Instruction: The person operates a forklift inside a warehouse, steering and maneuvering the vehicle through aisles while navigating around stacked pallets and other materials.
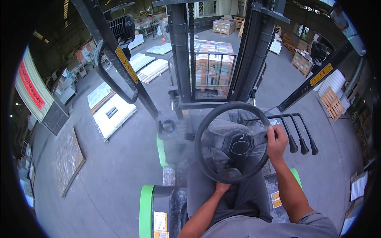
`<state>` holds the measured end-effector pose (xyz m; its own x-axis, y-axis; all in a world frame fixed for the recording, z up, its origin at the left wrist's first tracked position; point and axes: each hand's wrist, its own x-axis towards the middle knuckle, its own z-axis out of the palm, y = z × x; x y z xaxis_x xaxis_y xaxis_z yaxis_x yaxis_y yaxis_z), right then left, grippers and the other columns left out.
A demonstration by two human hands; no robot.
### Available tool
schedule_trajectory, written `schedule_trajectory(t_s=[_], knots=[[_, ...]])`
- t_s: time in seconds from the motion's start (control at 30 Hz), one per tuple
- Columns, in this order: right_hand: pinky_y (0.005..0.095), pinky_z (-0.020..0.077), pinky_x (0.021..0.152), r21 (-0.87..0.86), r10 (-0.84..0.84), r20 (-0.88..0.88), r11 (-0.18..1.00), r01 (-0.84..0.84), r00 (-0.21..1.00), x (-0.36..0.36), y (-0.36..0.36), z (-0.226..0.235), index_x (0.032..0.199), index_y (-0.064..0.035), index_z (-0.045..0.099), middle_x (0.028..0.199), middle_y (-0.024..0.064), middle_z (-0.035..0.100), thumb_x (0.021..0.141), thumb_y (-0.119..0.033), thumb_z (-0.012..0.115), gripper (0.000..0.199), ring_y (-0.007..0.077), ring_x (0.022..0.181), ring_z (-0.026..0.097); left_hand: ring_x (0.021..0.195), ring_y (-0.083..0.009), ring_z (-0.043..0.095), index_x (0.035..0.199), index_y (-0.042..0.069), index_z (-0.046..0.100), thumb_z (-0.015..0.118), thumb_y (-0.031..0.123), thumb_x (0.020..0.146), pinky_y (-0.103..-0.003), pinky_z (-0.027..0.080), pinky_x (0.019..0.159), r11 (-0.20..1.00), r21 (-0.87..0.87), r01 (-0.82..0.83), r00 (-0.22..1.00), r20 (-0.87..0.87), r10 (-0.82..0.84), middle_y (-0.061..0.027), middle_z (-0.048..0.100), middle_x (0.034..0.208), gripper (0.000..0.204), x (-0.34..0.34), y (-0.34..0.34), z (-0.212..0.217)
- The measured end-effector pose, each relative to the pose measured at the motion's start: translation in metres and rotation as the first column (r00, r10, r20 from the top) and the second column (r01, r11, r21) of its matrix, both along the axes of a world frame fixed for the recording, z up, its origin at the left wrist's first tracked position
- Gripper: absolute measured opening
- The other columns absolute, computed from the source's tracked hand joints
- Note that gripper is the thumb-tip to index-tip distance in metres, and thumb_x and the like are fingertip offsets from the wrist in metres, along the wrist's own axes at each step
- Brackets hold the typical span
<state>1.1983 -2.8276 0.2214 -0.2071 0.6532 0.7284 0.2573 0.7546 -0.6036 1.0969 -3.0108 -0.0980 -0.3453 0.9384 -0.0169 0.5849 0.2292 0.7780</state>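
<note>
I sit at the controls of a forklift. My right hand [276, 139] is wrapped round the right side of the black steering wheel [201, 152], fingers closed near the end of a spoke. Low down, my left hand [223, 187] lies over my lap by the bottom of the wheel. The rim crosses in front of it and its fingers are mostly hidden, so I cannot tell their shape. Three black control levers [304, 146] stand just right of my right hand, untouched. Beyond the mast [180, 59] is a wrapped, crated load [214, 65], seen through the load guard.
Pale slabs on pallets [113, 113] lie at the left, with a flat board [68, 162] nearer. A block-based pillar [55, 119] rises at far left. Wooden pallets [332, 104] lean at the right. A crate [224, 26] stands far ahead. A person [341, 22] appears at upper right.
</note>
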Motion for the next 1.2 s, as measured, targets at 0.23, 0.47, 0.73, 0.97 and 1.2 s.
schedule_trajectory(t_s=[0.23,0.47,0.73,0.97,1.2], knots=[[0.0329,0.0398,0.062,-0.049,-0.021,-0.046,0.999,0.019,0.999,-0.032,0.002,0.018,0.082,0.0020,0.057,0.074,0.0065,0.052,0.099,-0.009,0.064,0.022,0.0164,0.067,0.048,0.117,-0.0363,0.066,0.115,0.006,0.073,0.061,0.019,0.093,-0.049,0.046,0.107,0.988,0.136,-0.072,0.997,-0.002,0.073,-0.0171,0.073,0.121,0.029,-0.018,0.006,-0.005],[0.0286,0.0375,0.062,-0.155,-0.067,-0.043,0.986,0.060,0.997,-0.032,-0.034,-0.009,0.084,-0.0001,0.054,0.077,0.0023,0.049,0.104,-0.010,0.061,0.023,0.0109,0.069,0.045,0.102,-0.0421,0.071,0.093,0.004,0.079,0.055,0.020,0.090,-0.054,0.054,0.094,0.997,-0.027,-0.066,0.997,0.036,0.067,-0.0186,0.077,0.106,0.029,-0.044,0.023,-0.064],[0.0310,0.0426,0.068,-0.174,-0.081,0.060,0.981,0.090,0.995,-0.061,-0.076,-0.022,0.085,-0.0007,0.055,0.081,0.0058,0.053,0.102,-0.007,0.060,0.018,0.0147,0.075,0.050,0.110,-0.0421,0.069,0.108,0.006,0.076,0.056,0.017,0.091,-0.052,0.053,0.096,0.995,0.005,0.100,0.987,-0.130,-0.098,-0.0196,0.074,0.117,0.029,-0.082,0.033,-0.042],[0.0440,0.0486,0.073,-0.019,0.144,0.213,0.989,-0.143,0.966,-0.132,-0.132,-0.027,0.083,-0.0023,0.063,0.087,0.0150,0.063,0.081,0.000,0.072,0.010,0.0339,0.081,0.061,0.128,-0.0374,0.060,0.125,0.004,0.069,0.061,0.012,0.090,-0.046,0.043,0.112,0.979,-0.128,0.157,0.974,0.183,-0.132,-0.0177,0.068,0.133,0.036,-0.126,0.032,0.009],[0.0434,0.0477,0.073,0.051,0.309,0.112,0.947,-0.316,0.944,-0.258,-0.131,-0.008,0.079,-0.0071,0.064,0.083,0.0086,0.064,0.077,-0.006,0.080,0.016,0.0298,0.078,0.061,0.128,-0.0376,0.060,0.124,0.004,0.069,0.061,0.012,0.090,-0.046,0.043,0.112,0.971,-0.126,0.204,0.952,0.258,-0.167,-0.0179,0.068,0.132,0.036,-0.163,0.037,0.015]])
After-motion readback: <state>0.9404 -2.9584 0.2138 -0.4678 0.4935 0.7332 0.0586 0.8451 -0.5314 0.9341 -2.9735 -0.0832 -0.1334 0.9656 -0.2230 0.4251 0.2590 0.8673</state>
